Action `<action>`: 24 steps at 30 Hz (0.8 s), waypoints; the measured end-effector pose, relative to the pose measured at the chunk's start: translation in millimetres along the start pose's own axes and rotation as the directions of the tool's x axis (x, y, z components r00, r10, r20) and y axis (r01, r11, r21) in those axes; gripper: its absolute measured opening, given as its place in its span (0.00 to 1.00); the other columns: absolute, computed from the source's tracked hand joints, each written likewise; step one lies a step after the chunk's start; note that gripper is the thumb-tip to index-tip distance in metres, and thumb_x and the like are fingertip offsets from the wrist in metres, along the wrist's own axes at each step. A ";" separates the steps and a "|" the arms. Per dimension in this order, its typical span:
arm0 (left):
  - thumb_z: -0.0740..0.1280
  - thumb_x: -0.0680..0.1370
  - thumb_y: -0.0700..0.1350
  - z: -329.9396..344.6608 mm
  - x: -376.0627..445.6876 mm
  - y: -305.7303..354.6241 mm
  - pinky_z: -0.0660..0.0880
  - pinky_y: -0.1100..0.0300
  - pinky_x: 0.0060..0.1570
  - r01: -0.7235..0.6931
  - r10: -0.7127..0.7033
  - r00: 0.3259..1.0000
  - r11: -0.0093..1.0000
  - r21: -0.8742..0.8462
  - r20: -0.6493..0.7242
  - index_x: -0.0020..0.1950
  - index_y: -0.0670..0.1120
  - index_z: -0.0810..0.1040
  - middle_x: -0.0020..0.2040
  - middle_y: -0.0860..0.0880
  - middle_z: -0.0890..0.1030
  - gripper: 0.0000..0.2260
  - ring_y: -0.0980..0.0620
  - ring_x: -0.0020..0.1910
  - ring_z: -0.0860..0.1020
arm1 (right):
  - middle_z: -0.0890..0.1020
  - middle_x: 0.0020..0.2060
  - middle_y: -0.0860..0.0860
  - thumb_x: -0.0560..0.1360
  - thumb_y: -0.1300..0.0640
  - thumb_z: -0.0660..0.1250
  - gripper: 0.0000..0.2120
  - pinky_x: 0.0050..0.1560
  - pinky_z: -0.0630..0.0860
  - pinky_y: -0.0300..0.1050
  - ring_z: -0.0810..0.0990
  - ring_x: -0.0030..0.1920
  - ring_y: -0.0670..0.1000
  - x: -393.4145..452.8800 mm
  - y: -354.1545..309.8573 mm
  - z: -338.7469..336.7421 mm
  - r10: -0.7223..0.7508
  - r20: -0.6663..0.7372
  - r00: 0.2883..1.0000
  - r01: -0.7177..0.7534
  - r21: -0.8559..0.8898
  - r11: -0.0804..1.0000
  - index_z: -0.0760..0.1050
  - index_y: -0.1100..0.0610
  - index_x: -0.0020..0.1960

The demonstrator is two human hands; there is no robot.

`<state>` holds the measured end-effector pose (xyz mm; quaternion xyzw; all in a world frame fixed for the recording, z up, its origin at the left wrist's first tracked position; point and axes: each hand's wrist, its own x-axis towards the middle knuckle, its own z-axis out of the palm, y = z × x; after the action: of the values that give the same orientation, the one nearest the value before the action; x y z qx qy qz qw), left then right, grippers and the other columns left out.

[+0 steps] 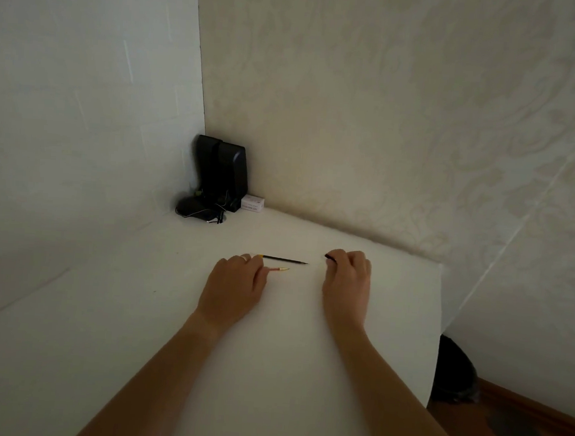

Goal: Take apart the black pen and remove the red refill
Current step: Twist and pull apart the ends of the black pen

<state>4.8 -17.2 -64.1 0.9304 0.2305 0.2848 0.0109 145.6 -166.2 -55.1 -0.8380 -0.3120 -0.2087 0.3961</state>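
A thin black refill [285,260] with a yellow end lies on the white table [136,309], its tip pointing right. Just below it a red refill [279,269] with a brass tip sticks out from under the fingers of my left hand [235,282], which wears a ring and rests palm down on the table. My right hand [346,276] is curled, and a black pen part [329,257] shows at its fingertips. The rest of that part is hidden inside the fist. The two hands are apart, with the refills between them.
Two black speakers [221,170] with a tangle of cables stand in the far corner, next to a small white box [253,203]. Walls close the table at the left and back. The table's right edge drops to a wooden floor with a dark bin [455,372].
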 end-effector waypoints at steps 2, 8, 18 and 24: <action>0.56 0.81 0.47 0.6 0.4 -1.0 0.70 0.53 0.41 -0.024 0.024 1.000 1.000 -0.008 -0.001 0.47 0.47 0.74 0.40 0.50 0.77 0.09 0.49 0.40 0.76 | 0.76 0.49 0.57 0.78 0.69 0.63 0.11 0.46 0.71 0.45 0.73 0.51 0.57 2.0 1.9 3.8 0.114 0.063 0.991 -0.116 0.019 0.993 0.78 0.61 0.57; 0.59 0.80 0.46 3.5 2.3 -4.5 0.72 0.54 0.45 -0.040 0.039 0.999 0.992 -0.122 -0.011 0.51 0.50 0.77 0.45 0.52 0.78 0.07 0.51 0.46 0.75 | 0.76 0.48 0.57 0.75 0.73 0.57 0.13 0.46 0.71 0.50 0.71 0.49 0.57 3.9 -2.5 12.3 0.111 0.157 0.981 -0.104 -0.050 0.993 0.72 0.62 0.55; 0.63 0.79 0.46 0.0 1.7 -5.2 0.74 0.54 0.50 0.009 -0.012 1.000 0.967 -0.254 -0.009 0.53 0.51 0.81 0.49 0.52 0.80 0.07 0.51 0.50 0.76 | 0.75 0.47 0.57 0.76 0.71 0.59 0.08 0.43 0.71 0.51 0.71 0.47 0.56 6.6 -0.2 14.0 0.088 0.190 0.978 -0.069 -0.107 0.992 0.72 0.62 0.51; 0.64 0.79 0.47 -2.1 1.3 -5.8 0.75 0.52 0.53 0.027 -0.027 1.000 0.953 -0.301 0.004 0.54 0.50 0.82 0.50 0.52 0.81 0.08 0.51 0.51 0.76 | 0.78 0.44 0.52 0.78 0.62 0.64 0.03 0.42 0.78 0.51 0.75 0.45 0.54 2.8 -3.8 8.7 -0.039 0.046 0.998 0.041 -0.026 0.999 0.76 0.57 0.47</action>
<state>2.2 -11.7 -62.6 0.9146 0.1970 0.3165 0.1565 145.9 -156.4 -56.7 -0.8413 -0.3349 -0.2014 0.3735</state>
